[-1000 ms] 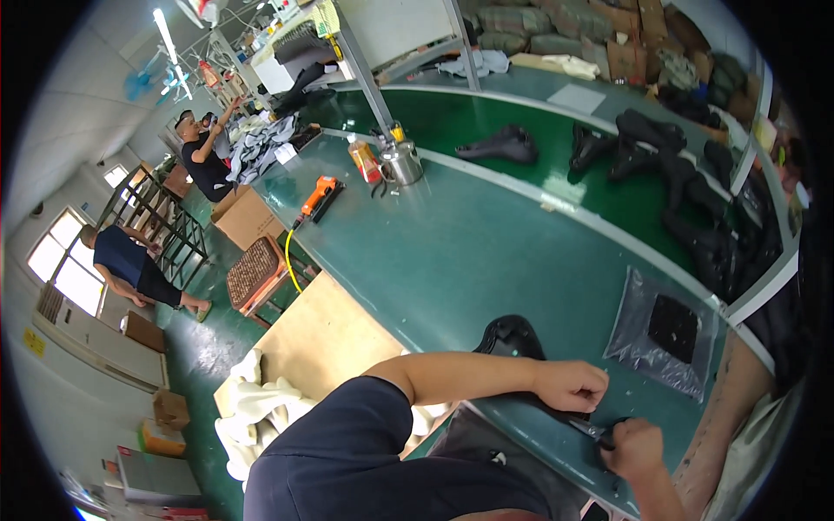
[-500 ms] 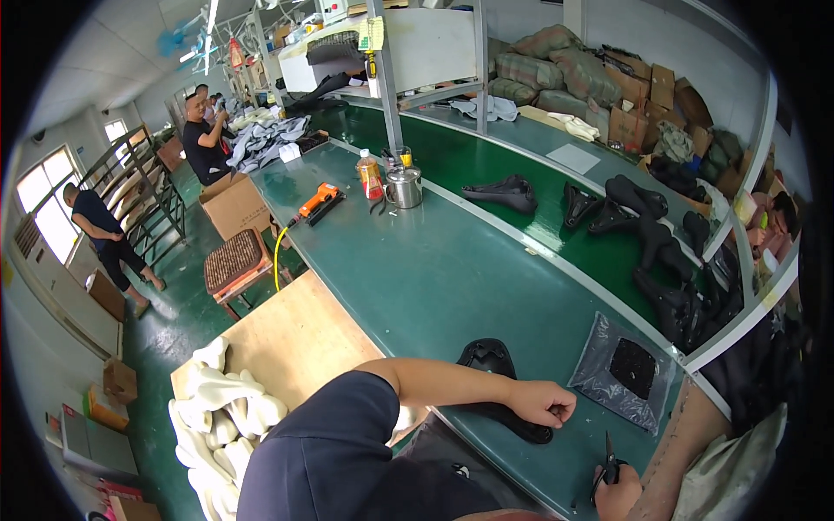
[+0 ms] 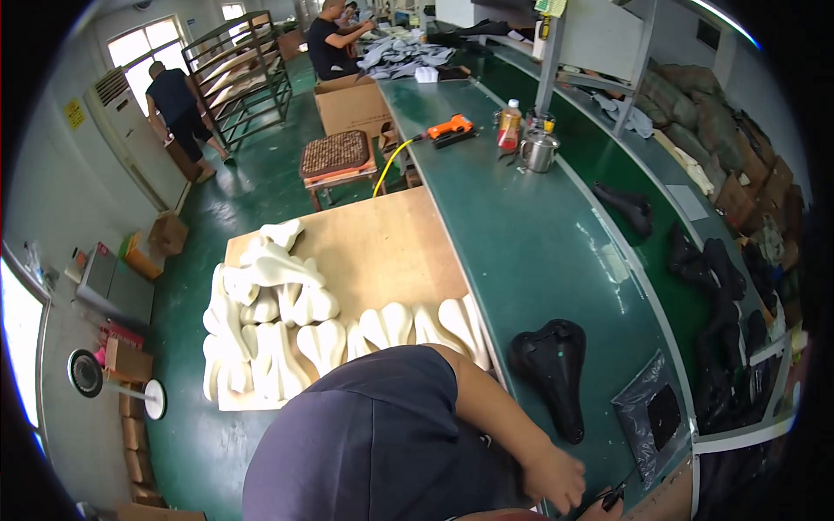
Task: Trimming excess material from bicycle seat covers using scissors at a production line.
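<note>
- The black saddle (image 3: 556,373) lies on the green table (image 3: 521,252), near its left edge, wide end toward 12 o'clock and nose toward 6.
- The right hand (image 3: 603,511), at the saddle's 5 o'clock, holds black scissors (image 3: 614,498) by the handles; the lower frame edge cuts off part of this hand.
- The left hand (image 3: 554,479), at the saddle's 6 o'clock and just beside the scissors, has bent fingers and is blurred; I cannot tell whether it grips anything.
- A clear bag (image 3: 638,425) with dark contents lies near the saddle, at its 4 o'clock.
- At the saddle's 9 o'clock, cream pads (image 3: 278,286) lie heaped and in a row on a wooden board (image 3: 391,247).
- At 1 o'clock, a black saddle cover (image 3: 627,208) lies on the green strip past the table's rail; more black pieces (image 3: 719,304) pile up at 2 o'clock.
- Well off at 12 o'clock stand a metal cup (image 3: 540,152) and a bottle (image 3: 509,128); an orange tool (image 3: 450,128) lies at 11.
- A stool (image 3: 335,154) stands on the floor at 10 to 11 o'clock.
</note>
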The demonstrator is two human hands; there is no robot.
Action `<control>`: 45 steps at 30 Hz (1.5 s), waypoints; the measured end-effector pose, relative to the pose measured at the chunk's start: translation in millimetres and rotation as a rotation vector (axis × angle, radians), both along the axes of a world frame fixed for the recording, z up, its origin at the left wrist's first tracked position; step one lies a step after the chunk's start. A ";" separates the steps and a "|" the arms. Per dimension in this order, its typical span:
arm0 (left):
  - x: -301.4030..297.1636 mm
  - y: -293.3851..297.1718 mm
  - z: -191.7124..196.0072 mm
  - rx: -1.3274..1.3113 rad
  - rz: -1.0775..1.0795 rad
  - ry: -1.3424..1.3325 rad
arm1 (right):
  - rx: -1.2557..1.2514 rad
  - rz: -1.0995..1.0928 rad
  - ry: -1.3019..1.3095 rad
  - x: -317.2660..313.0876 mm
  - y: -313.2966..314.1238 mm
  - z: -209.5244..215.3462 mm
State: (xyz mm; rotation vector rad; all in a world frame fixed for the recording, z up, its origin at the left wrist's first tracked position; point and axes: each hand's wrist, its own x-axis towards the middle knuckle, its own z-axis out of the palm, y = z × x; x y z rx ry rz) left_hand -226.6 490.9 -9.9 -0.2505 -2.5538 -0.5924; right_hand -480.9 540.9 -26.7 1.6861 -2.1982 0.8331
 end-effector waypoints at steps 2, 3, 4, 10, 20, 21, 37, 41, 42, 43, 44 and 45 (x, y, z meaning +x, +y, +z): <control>20.5 -9.3 -14.8 -0.348 0.486 -0.104 | 0.096 0.009 -0.005 1.4 0.8 2.1; 32.3 -15.2 -27.1 -0.395 0.640 -0.121 | 0.095 -0.054 0.021 4.3 -0.3 2.2; 44.1 -21.1 -37.9 -0.444 0.790 -0.139 | 0.090 -0.121 0.047 6.1 -1.4 2.1; 72.3 -25.0 -42.0 -0.466 0.737 0.000 | 0.030 -0.007 0.275 17.2 10.3 29.4; 71.9 -41.7 -46.5 -0.375 0.809 0.239 | 0.046 0.052 0.088 6.0 -2.0 6.1; 69.4 -41.5 -46.5 -0.359 0.823 0.240 | 0.039 0.036 0.075 5.2 -1.3 5.0; 65.6 -38.5 -21.5 -0.302 0.910 -0.048 | 0.042 -0.034 0.022 -16.4 -11.5 -16.3; 69.5 -38.8 -22.5 -0.321 0.924 -0.057 | -0.007 0.015 0.000 -15.6 -14.7 -18.7; 70.3 -38.7 -23.3 -0.307 0.909 -0.053 | -0.015 0.029 -0.005 -13.3 -17.9 -18.0; 70.4 -38.2 -24.5 -0.291 0.901 -0.049 | 0.137 -0.034 -0.023 -14.1 -13.7 -13.9; 69.8 -37.5 -26.5 -0.291 0.948 -0.065 | 0.141 0.015 -0.028 -17.2 -11.7 -18.4; 69.6 -38.2 -28.5 -0.288 0.899 -0.028 | 0.077 -0.023 0.035 -20.8 -10.0 -26.4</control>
